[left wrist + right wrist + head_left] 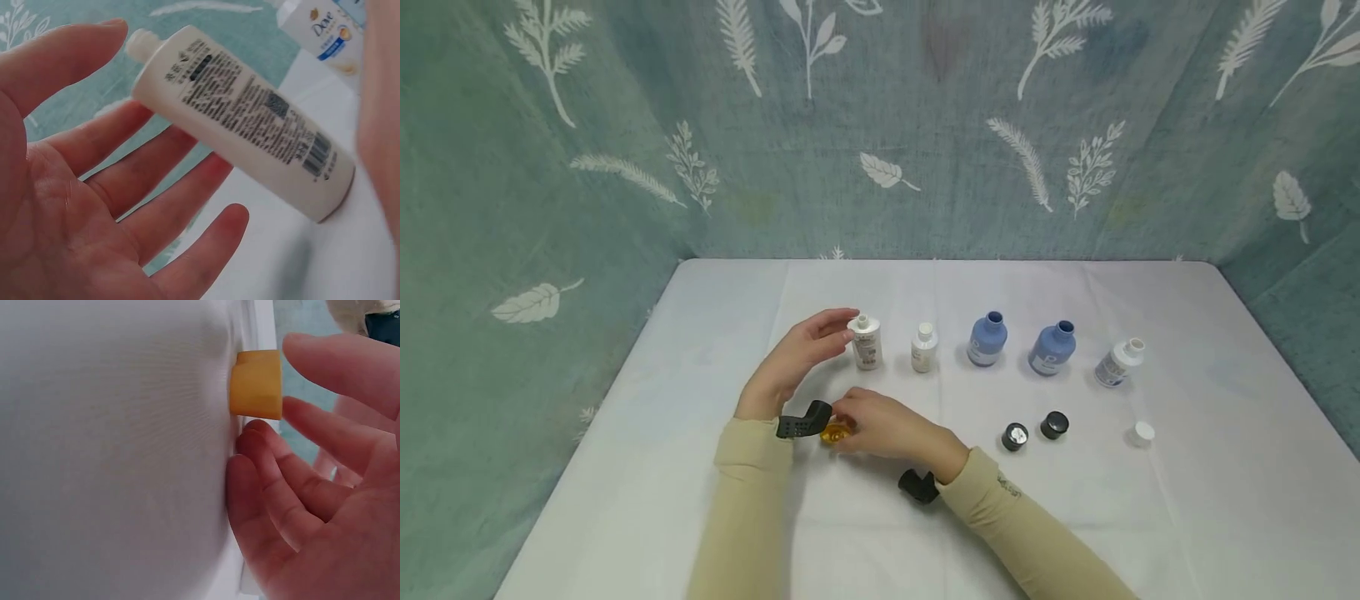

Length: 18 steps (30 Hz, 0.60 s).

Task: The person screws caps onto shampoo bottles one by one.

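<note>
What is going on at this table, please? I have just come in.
A person is working with bottles and caps. The left grip is at a white bottle with printed text, standing on the white table. The right grip is at a yellow cap on the table. Further right stand four more bottles, two of them blue bottles without caps; two black caps and one white cap lie before them.

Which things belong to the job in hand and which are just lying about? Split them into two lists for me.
Seemingly in the job:
leftmost white bottle, beside the left grip
yellow cap, at the right grip

Apparently just lying about:
second white bottle
left blue bottle
right blue bottle
rightmost white bottle
left black cap
right black cap
white cap
</note>
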Motion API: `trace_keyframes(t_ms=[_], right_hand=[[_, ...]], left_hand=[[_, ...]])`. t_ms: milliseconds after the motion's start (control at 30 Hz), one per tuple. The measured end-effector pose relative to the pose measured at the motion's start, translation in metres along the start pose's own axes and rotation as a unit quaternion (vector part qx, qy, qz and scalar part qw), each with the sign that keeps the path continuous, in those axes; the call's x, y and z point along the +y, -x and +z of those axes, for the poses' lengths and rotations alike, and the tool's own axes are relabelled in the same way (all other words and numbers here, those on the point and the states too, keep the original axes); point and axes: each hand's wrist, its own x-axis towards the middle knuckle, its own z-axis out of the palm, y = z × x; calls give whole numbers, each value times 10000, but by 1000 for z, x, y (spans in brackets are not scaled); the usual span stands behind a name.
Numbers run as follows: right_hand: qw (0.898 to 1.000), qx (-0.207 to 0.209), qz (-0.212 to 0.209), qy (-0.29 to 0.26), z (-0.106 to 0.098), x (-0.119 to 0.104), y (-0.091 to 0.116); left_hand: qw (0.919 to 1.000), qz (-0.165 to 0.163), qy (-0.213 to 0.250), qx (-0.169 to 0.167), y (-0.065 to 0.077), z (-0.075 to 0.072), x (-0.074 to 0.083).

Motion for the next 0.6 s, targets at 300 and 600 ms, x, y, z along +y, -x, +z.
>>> trace_keyframes(t_ms=[300,600], right_hand=[[9990,236,-94,379,21,-6,7],[9960,51,-155,880,6,-7,7]], left_hand=[[9996,-254,-121,68,0,12,-21],[9984,-85,-458,308,-2,13,-10]])
